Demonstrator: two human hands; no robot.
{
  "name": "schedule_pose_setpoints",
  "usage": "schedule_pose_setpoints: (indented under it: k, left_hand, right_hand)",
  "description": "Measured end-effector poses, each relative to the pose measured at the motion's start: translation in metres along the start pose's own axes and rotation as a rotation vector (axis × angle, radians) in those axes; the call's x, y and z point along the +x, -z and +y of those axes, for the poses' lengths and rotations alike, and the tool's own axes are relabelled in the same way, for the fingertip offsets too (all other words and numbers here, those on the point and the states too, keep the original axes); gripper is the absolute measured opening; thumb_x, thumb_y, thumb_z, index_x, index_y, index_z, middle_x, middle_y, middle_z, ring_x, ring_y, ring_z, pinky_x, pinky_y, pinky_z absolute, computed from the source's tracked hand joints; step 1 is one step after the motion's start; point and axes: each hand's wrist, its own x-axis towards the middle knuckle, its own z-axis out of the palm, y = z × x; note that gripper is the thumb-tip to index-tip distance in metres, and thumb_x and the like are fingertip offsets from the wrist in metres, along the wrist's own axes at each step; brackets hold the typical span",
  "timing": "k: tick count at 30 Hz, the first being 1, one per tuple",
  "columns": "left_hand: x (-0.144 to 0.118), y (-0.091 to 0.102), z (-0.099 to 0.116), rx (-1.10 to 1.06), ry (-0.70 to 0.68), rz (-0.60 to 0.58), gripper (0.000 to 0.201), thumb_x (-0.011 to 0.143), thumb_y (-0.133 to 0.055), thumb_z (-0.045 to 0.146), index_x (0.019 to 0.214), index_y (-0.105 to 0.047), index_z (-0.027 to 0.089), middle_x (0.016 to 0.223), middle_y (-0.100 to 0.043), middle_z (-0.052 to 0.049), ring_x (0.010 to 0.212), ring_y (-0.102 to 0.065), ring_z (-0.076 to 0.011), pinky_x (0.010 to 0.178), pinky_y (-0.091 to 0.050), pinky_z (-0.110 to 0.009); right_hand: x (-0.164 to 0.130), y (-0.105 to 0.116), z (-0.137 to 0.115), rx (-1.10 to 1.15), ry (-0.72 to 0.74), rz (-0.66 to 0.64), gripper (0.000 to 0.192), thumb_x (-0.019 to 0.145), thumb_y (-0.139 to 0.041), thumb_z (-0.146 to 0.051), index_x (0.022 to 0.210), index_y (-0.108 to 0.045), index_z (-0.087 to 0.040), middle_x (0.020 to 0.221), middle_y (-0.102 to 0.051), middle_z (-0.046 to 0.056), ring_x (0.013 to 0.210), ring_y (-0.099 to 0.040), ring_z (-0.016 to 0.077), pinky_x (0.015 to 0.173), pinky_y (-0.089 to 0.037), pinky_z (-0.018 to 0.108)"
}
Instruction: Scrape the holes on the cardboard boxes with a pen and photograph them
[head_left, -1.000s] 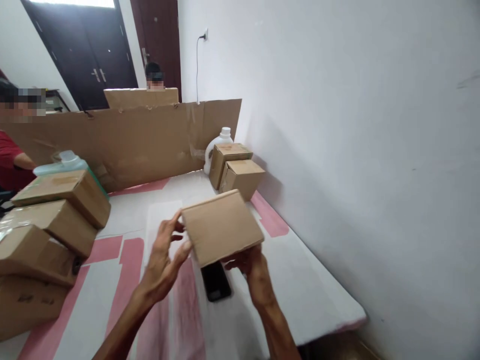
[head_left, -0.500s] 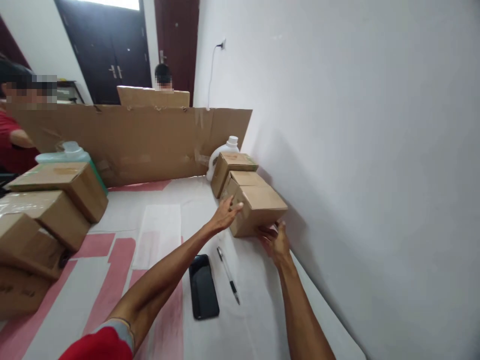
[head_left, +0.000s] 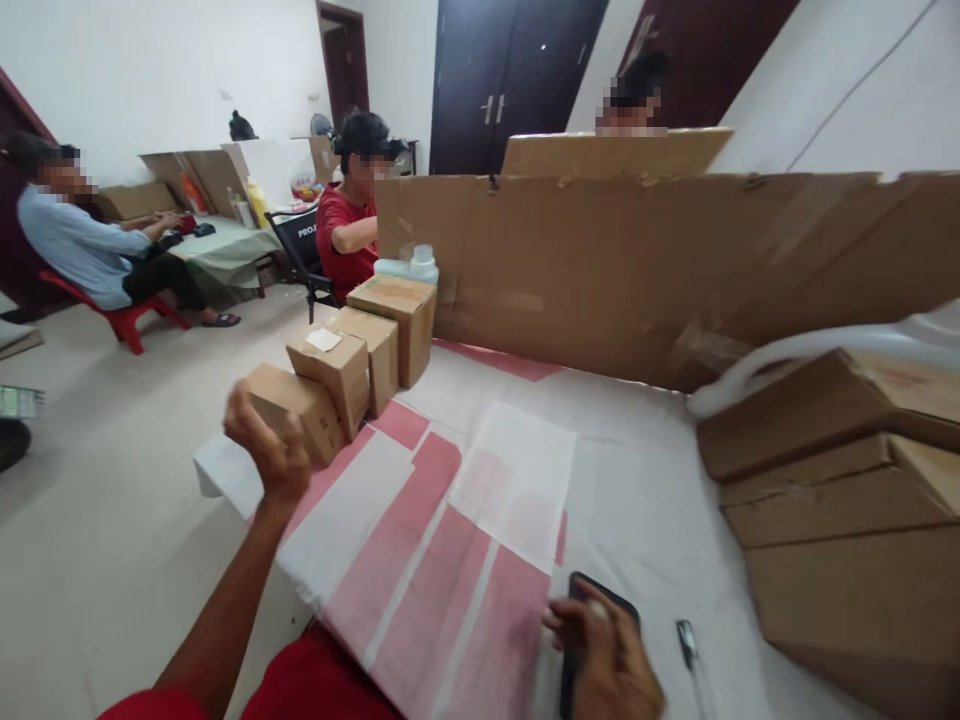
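My left hand (head_left: 271,445) is raised at the table's left edge, fingers apart and nothing in it. It is nearest to the front cardboard box (head_left: 304,405) of a row; whether they touch I cannot tell. Behind that box are a box with a white label (head_left: 346,372) and further boxes. My right hand (head_left: 611,655) is over a black phone (head_left: 571,670), covering part of it. Its fingers are loosely bent and slightly blurred, with nothing visible between them. A pen (head_left: 688,645) lies to the right of the phone.
More cardboard boxes (head_left: 840,580) stand at the right, before a white jug (head_left: 795,355). A long cardboard panel (head_left: 570,270) closes off the table's far side. A greenish jug (head_left: 420,265) is behind the left row. A person in red (head_left: 349,230) sits beyond; another person (head_left: 82,240) sits farther left.
My view has swung left. Both hands have come away from the box on the right; the left is now by the left row, the right over the phone.
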Motion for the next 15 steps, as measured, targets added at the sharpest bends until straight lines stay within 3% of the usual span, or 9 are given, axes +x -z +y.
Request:
schedule_pose_setpoints:
  k: [2,4,7,10,13,15]
  left_hand:
    - [0.036,0.003,-0.035,-0.016,0.176,0.127,0.091,0.101,-0.039,0.069,0.167,-0.011,0.013,0.174,-0.008,-0.020,0.163,-0.004,-0.0311,0.133,0.000,-0.049]
    - [0.058,0.000,-0.071,-0.110,0.354,0.096,0.096,0.099,-0.025,0.077,0.167,-0.008,0.011,0.175,-0.005,-0.020,0.164,-0.002,-0.0288,0.133,-0.002,-0.049]
    - [0.060,-0.006,-0.114,-0.229,0.503,-0.105,0.099,0.097,-0.001,0.079,0.159,-0.034,0.011,0.164,-0.038,-0.026,0.157,-0.032,-0.0354,0.127,-0.024,-0.059]
    - [0.027,-0.010,-0.133,-0.301,0.533,-0.309,0.105,0.092,-0.005,0.088,0.144,-0.056,0.012,0.144,-0.063,-0.022,0.144,-0.052,-0.0354,0.121,-0.039,-0.056]
    - [-0.030,-0.005,-0.129,-0.302,0.487,-0.404,0.109,0.087,-0.011,0.093,0.142,-0.059,0.013,0.140,-0.066,-0.020,0.139,-0.057,-0.0339,0.121,-0.040,-0.052]
    - [-0.071,0.006,-0.119,-0.272,0.442,-0.435,0.103,0.088,-0.022,0.092,0.145,-0.057,0.014,0.142,-0.063,-0.020,0.138,-0.056,-0.0358,0.121,-0.040,-0.055]
  right_hand:
    - [-0.009,-0.044,-0.011,-0.006,0.041,-0.219,0.052,0.089,-0.066,-0.067,0.109,-0.070,-0.019,0.079,-0.073,0.003,0.066,-0.067,0.0198,0.062,-0.055,0.031]
    - [-0.017,-0.082,-0.017,-0.009,0.104,-0.429,0.047,0.095,-0.061,-0.064,0.106,-0.071,-0.019,0.079,-0.072,0.004,0.066,-0.066,0.0193,0.062,-0.053,0.031]
    - [-0.030,-0.133,-0.015,-0.046,0.159,-0.691,0.046,0.100,-0.054,-0.060,0.111,-0.073,-0.019,0.090,-0.076,0.008,0.079,-0.072,0.0225,0.070,-0.056,0.033]
    - [-0.037,-0.178,-0.004,-0.056,0.220,-0.825,0.047,0.101,-0.055,-0.056,0.129,-0.070,-0.021,0.122,-0.074,0.013,0.112,-0.071,0.0275,0.093,-0.057,0.040]
    - [-0.033,-0.212,0.010,-0.041,0.301,-0.853,0.057,0.099,-0.058,-0.054,0.148,-0.058,-0.024,0.150,-0.059,0.014,0.135,-0.058,0.0296,0.109,-0.051,0.046]
    - [-0.025,-0.220,0.018,-0.034,0.324,-0.823,0.063,0.099,-0.058,-0.055,0.154,-0.050,-0.026,0.159,-0.051,0.013,0.143,-0.051,0.0301,0.116,-0.045,0.049]
